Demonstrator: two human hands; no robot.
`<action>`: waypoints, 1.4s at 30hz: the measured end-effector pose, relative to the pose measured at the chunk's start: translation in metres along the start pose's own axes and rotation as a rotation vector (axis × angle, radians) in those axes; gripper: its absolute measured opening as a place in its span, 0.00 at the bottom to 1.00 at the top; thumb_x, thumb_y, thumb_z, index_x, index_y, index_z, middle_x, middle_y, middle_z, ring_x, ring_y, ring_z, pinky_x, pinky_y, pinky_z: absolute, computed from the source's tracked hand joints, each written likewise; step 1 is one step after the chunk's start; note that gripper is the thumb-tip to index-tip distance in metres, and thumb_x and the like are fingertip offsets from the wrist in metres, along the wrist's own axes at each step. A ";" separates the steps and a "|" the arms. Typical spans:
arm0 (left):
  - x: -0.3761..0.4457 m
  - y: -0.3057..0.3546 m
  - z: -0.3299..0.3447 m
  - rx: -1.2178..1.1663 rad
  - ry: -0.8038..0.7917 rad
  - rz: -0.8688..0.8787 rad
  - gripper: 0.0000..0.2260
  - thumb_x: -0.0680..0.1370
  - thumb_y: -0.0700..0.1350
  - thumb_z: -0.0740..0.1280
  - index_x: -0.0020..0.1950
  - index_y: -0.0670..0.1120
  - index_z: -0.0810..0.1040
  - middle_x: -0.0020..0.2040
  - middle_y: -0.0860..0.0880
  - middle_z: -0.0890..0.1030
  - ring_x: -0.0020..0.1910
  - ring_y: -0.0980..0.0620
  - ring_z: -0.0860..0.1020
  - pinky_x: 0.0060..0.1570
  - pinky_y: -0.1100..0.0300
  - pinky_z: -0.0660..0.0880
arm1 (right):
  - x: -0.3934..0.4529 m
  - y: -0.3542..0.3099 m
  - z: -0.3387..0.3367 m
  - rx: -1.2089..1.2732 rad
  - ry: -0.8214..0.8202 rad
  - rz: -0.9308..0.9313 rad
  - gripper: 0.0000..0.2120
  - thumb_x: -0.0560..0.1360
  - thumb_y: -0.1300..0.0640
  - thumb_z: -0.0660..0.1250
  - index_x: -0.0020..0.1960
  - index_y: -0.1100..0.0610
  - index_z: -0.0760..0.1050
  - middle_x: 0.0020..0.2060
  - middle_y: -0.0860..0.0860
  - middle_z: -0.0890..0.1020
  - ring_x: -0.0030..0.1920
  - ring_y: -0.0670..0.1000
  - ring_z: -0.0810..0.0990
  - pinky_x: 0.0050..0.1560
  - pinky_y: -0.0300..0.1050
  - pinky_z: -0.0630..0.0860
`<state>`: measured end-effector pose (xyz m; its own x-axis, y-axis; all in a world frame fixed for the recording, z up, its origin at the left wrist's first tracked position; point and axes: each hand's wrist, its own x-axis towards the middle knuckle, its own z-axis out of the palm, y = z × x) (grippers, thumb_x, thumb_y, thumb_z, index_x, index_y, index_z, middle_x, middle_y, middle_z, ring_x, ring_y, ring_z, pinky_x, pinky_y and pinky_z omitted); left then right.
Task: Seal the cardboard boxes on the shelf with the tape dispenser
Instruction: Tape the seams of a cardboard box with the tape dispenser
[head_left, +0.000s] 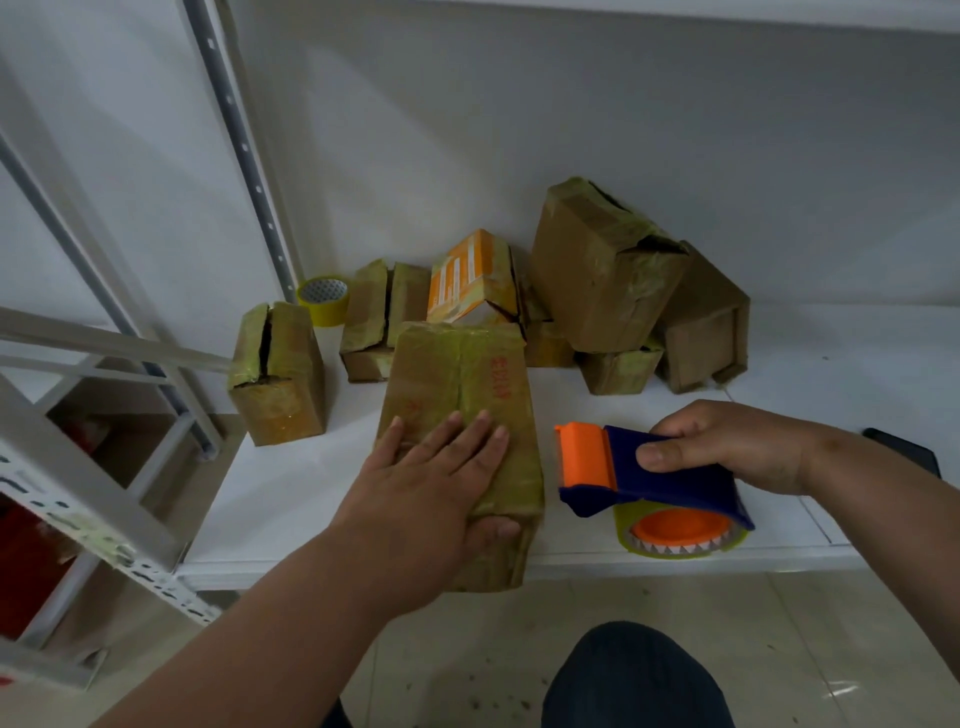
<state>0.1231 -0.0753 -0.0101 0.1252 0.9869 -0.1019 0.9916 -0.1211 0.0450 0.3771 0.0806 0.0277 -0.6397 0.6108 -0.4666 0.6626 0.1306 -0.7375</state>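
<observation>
The front cardboard box (460, 415) lies at the near edge of the shelf (291, 488), its long axis running near to far, with the left hand (421, 499) spread flat on its near end, thumb hooked over the near side. Just right of it, the right hand (727, 447) grips the tape dispenser (649, 478), orange blade end toward the box, so this hand is better placed to run tape along that axis.

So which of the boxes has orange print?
The small orange-and-white box at the back, tilted atop the pile left of the big brown box; the others are plain brown.
</observation>
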 end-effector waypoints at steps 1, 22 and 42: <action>0.000 -0.001 0.001 -0.001 0.001 0.000 0.37 0.67 0.72 0.29 0.75 0.60 0.30 0.74 0.60 0.32 0.77 0.56 0.38 0.76 0.44 0.39 | 0.000 0.000 -0.001 0.009 -0.003 0.001 0.40 0.44 0.27 0.76 0.44 0.56 0.83 0.42 0.55 0.86 0.42 0.55 0.85 0.44 0.46 0.78; 0.001 0.001 -0.001 0.007 -0.016 -0.021 0.34 0.72 0.70 0.36 0.75 0.60 0.31 0.76 0.60 0.33 0.76 0.58 0.35 0.75 0.45 0.37 | 0.007 -0.058 0.006 -0.639 0.021 0.193 0.23 0.69 0.32 0.66 0.42 0.53 0.77 0.38 0.50 0.80 0.38 0.50 0.80 0.38 0.42 0.72; -0.001 -0.010 -0.010 -0.360 0.117 -0.156 0.35 0.74 0.70 0.45 0.76 0.60 0.36 0.75 0.63 0.35 0.75 0.59 0.31 0.74 0.48 0.33 | 0.006 0.005 0.033 -0.192 0.297 0.277 0.23 0.70 0.36 0.69 0.39 0.58 0.79 0.34 0.52 0.82 0.32 0.49 0.80 0.33 0.38 0.71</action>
<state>0.1124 -0.0739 -0.0006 -0.0509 0.9985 -0.0222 0.9211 0.0556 0.3854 0.3640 0.0597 0.0049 -0.3070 0.8374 -0.4523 0.8712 0.0560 -0.4876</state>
